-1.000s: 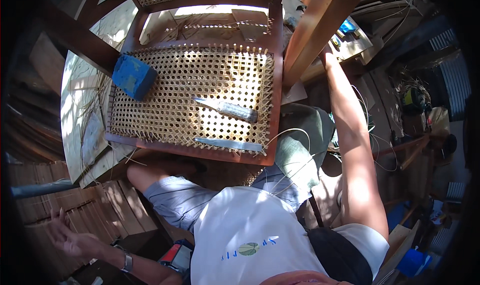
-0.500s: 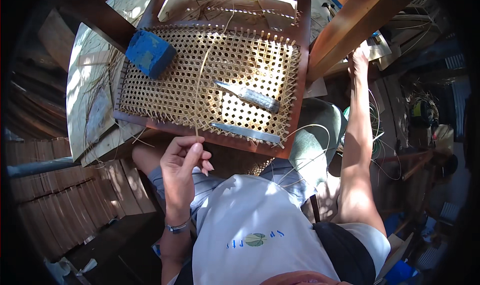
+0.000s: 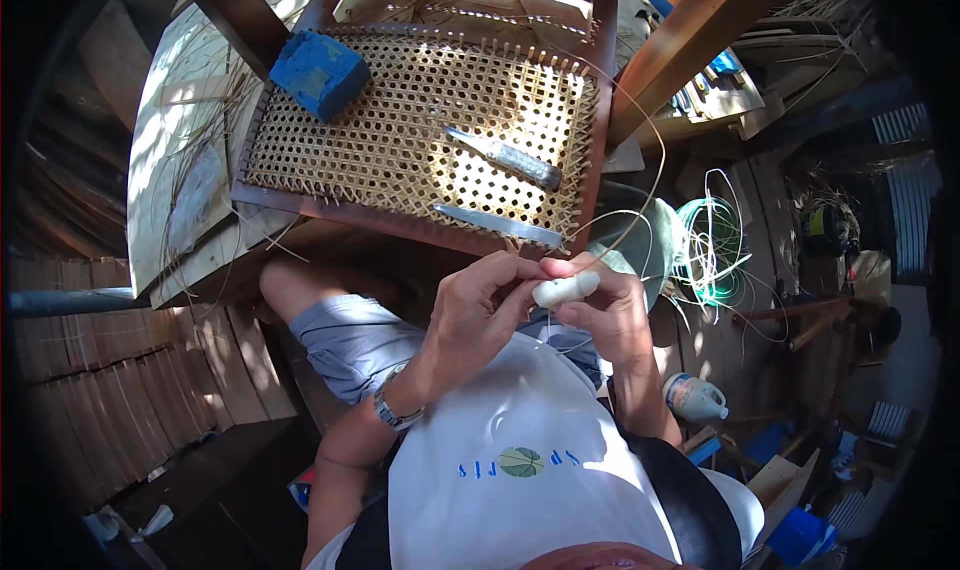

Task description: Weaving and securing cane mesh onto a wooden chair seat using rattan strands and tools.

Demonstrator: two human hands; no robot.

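My two hands meet over my lap, just in front of a wooden frame with a woven cane panel point(image 3: 400, 120). My right hand point(image 3: 620, 315) is closed around a small white plastic bottle point(image 3: 568, 290). Fingertips of my left hand point(image 3: 475, 305) are pinched together at the bottle's left end, on a thin cane strand point(image 3: 662, 160). That strand loops up to the right; its end is hidden by the fingers. On the panel lie a knife point(image 3: 508, 160) with a wrapped handle, a flat metal blade point(image 3: 500, 226) and a blue block point(image 3: 320, 75).
Wooden legs rise at the panel's left and right point(image 3: 690, 60). A wooden table point(image 3: 185, 190) with loose cane strips is under the frame. To my right are a coil of strands point(image 3: 710, 240), a whitish jug point(image 3: 695, 397) and a blue container point(image 3: 800, 535).
My right hand has come back from the far right and now holds the white bottle. My left hand has moved right to meet it. The strand has swung off the panel to the right.
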